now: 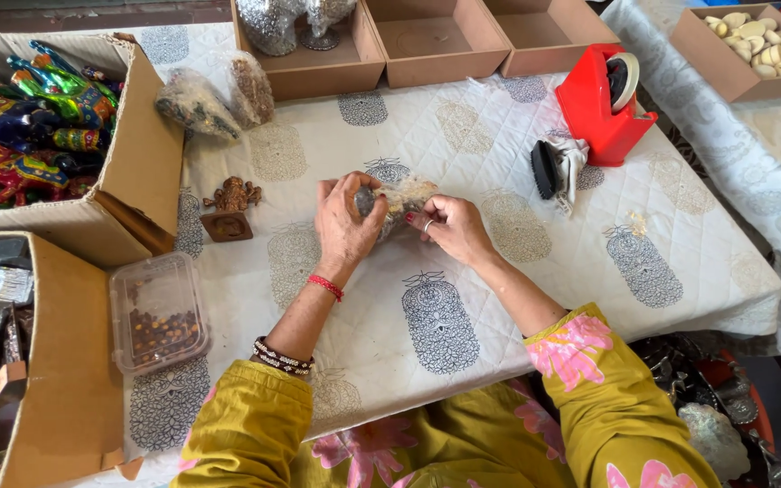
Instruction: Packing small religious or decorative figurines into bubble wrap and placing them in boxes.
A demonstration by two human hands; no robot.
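Note:
Both my hands meet over the middle of a white printed tablecloth (517,271). My left hand (343,224) and my right hand (449,228) together grip a small clear plastic packet (399,197) with brownish contents and a dark piece at its left end. The fingers of both hands pinch the packet from either side, just above the cloth. A small brown carved figurine (231,206) on a square base stands to the left of my left hand.
A red tape dispenser (607,101) and a black-and-white item (557,168) lie at the right. Brown trays (427,41) line the far edge, one holding wrapped items. Two wrapped packets (214,98) lie far left. A carton of colourful figures (29,117) and a clear tub of beads (157,312) sit at the left.

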